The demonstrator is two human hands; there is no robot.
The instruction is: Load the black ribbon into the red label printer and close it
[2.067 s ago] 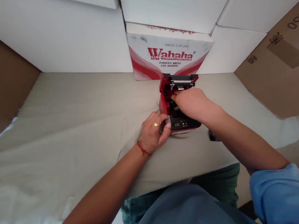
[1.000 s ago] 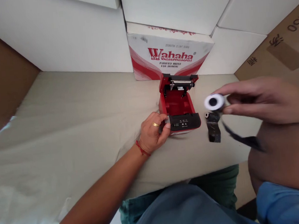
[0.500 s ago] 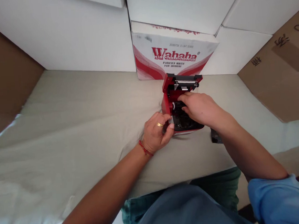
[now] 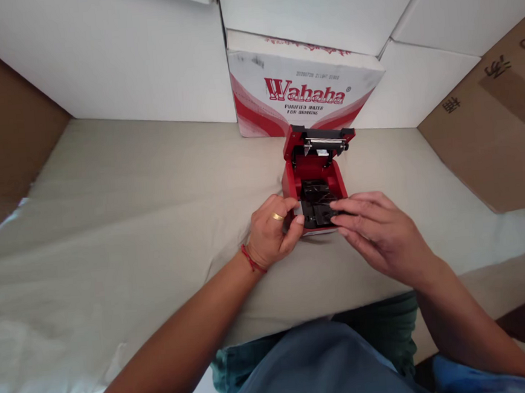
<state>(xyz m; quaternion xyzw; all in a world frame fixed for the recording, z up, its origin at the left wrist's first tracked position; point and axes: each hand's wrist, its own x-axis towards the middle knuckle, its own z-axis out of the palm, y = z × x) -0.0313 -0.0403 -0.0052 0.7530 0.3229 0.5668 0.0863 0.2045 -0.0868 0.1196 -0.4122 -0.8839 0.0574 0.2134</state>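
Observation:
A small red printer [image 4: 290, 185] stands on the cloth with its lid [image 4: 324, 136] raised, showing a dark roller and a metal bar on the lid. Inside lie black parts [image 4: 315, 189] and glossy black film-like material [image 4: 322, 214]. My left hand [image 4: 272, 229], with a gold ring and a red cord bracelet, grips the printer's front left edge between thumb and fingers. At the front right, my right hand [image 4: 379, 236] has its fingers stretched out, tips at the black material. Whether the tips pinch its edge is hard to make out.
Behind the printer stands a Wahaha water carton [image 4: 308, 90], with white boxes [image 4: 152, 60] stacked around it. Brown cartons flank the surface at left [image 4: 7, 132] and right [image 4: 502, 123]. A pale green cloth [image 4: 133, 231] covers the table, and its front edge lies near my lap.
My right hand has come out of the printer's interior toward the front right edge. More of the inside shows now. The small black object beside the printer is hidden. My left hand keeps its hold.

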